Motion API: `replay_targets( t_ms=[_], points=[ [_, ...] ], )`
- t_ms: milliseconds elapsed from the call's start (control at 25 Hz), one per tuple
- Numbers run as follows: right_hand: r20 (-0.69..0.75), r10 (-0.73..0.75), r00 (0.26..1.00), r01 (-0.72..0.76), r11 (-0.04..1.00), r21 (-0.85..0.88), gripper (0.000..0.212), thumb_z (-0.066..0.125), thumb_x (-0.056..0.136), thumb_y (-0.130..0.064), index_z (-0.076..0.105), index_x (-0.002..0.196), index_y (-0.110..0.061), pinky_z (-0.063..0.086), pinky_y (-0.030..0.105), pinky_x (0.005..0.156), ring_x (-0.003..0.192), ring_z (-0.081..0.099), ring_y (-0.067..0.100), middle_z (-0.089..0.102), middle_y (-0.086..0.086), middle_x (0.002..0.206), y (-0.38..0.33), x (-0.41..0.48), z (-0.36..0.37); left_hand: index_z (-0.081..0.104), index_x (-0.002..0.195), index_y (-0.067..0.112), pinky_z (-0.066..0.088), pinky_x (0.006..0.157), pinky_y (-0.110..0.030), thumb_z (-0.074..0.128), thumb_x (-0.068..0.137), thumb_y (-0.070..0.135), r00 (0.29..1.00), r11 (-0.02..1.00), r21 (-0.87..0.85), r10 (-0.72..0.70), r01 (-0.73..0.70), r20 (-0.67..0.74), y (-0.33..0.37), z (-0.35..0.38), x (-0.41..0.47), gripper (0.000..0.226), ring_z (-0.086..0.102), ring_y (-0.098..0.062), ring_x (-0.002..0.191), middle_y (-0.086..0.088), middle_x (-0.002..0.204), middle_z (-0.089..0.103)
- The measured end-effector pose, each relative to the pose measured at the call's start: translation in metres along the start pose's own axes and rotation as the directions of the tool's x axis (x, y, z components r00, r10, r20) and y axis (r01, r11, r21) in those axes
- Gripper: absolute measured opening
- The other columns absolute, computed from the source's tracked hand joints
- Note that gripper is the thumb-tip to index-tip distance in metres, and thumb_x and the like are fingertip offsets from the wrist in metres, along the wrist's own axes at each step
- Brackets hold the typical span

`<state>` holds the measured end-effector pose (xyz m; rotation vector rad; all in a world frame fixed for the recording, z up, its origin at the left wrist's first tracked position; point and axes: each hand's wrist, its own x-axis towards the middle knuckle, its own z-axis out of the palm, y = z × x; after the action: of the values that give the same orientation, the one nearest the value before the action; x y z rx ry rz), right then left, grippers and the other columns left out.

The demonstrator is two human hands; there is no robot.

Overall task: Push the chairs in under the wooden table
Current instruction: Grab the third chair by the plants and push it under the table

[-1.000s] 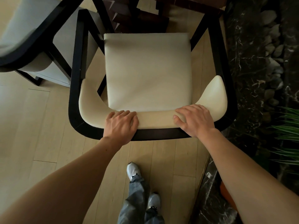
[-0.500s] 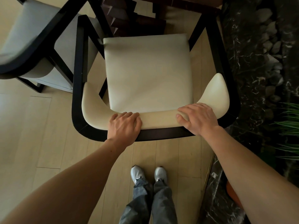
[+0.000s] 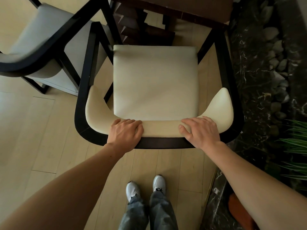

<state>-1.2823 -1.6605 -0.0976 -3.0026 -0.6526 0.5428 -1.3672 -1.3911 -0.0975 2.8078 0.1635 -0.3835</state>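
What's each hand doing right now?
Left hand: closed on the chair back.
Right hand: closed on the chair back.

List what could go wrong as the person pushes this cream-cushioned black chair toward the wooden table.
1. The cream-cushioned black-framed armchair's left armrest runs close beside the grey-cushioned black-framed chair; a crooked push could knock them together.
2. The dark marble ledge with stones lies close to its right side and may get scraped.
3. The left hand and right hand only rest on the backrest and might slip.
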Motion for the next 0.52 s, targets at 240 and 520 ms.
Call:
replay_targets(
  t_ms=[240,520],
  points=[
    [0.007,0.064,0.998,-0.064,0.997,0.032,0.070,0.018,0.092,-0.063,0.068,0.124,-0.026,0.037,0.043,0.107,0.113,0.064,0.018,0.071,-0.004,0.122,-0.019,-0.039,0.014,0.072,0.110,0.024,0.036,0.099,-0.036,0.027,0.098,0.040,0.997,0.997,0.019,0.074,-0.074,0.012,-0.013,0.003,-0.018,0.050,0.065,-0.018,0.105,0.006,0.107,0.075],
    [0.018,0.118,0.993,-0.118,0.992,0.031,0.067,0.020,0.092,-0.063,0.068,0.123,-0.027,0.042,0.038,0.100,0.109,0.065,0.017,0.072,-0.006,0.120,-0.041,-0.076,0.029,0.069,0.123,0.028,0.030,0.105,-0.033,0.025,0.098,0.043,0.987,0.989,0.047,0.138,-0.142,0.088,-0.026,0.003,-0.038,0.052,0.059,-0.013,0.121,0.009,0.123,0.071]
  ],
)
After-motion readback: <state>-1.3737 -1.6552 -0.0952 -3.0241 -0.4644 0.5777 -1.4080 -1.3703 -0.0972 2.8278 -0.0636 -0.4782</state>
